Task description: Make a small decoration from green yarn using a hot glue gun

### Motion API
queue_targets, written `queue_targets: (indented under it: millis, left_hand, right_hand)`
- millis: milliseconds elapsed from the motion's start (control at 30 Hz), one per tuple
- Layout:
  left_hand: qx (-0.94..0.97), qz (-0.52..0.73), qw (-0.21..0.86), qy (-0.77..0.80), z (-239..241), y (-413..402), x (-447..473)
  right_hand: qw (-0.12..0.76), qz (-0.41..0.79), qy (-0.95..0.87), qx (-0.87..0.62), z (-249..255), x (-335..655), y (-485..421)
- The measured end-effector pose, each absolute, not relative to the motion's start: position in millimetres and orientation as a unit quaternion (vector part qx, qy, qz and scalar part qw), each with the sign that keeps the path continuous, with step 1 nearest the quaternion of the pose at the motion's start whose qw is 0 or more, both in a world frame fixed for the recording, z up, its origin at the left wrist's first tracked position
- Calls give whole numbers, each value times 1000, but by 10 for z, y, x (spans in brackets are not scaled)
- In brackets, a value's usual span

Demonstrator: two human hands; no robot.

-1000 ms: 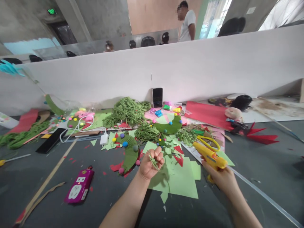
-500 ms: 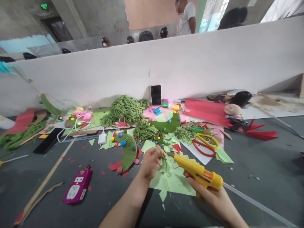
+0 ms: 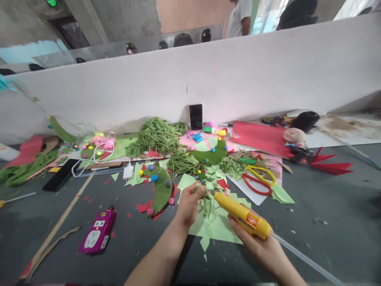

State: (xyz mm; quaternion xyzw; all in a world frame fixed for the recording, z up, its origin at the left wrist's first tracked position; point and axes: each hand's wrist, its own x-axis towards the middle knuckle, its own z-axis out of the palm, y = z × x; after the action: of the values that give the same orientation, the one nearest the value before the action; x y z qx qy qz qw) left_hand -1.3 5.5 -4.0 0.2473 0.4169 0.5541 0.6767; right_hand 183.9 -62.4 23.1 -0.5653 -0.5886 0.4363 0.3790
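Note:
My right hand (image 3: 248, 234) is wrapped round a yellow hot glue gun (image 3: 238, 210), with a long clear glue stick (image 3: 303, 254) trailing from its back end. The gun's nozzle points left, close to the fingertips of my left hand (image 3: 190, 200). Those fingers pinch a small green piece (image 3: 203, 191), mostly hidden, that looks like yarn. Beneath both hands lies light green paper (image 3: 220, 226) with cut edges. To the left rests a green yarn-wrapped crescent (image 3: 162, 188) dotted with coloured pompoms; a second green crescent (image 3: 216, 155) lies further back.
Green yarn (image 3: 159, 135) is heaped at the back beside an upright phone (image 3: 195, 117). Scissors with red and yellow handles (image 3: 258, 184) lie to the right. A purple power strip (image 3: 98, 230) sits front left, and a dark phone (image 3: 61, 174) beyond it. A white partition (image 3: 119, 91) stands behind.
The glue gun has shifted slightly left, its nozzle nearer my left fingertips. My left hand keeps its pinch in nearly the same place. The view has tilted slightly.

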Motion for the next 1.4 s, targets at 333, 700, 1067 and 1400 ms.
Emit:
queue_targets:
  millis: [333, 700, 1067, 1400]
  left_hand:
    - [375, 554, 615, 418, -17, 54, -63]
    - [416, 555, 587, 418, -50, 64, -75]
    - [426, 550, 582, 421, -46, 58, -77]
    - [419, 556, 573, 432, -26, 61, -61]
  right_hand:
    - [385, 416, -594, -570, 188, 1829, -637]
    - [358, 433, -508, -653, -267, 1912, -764]
    - [341, 423, -570, -617, -53, 1895, -706]
    - [336, 400, -618, -587, 256, 1857, -643]
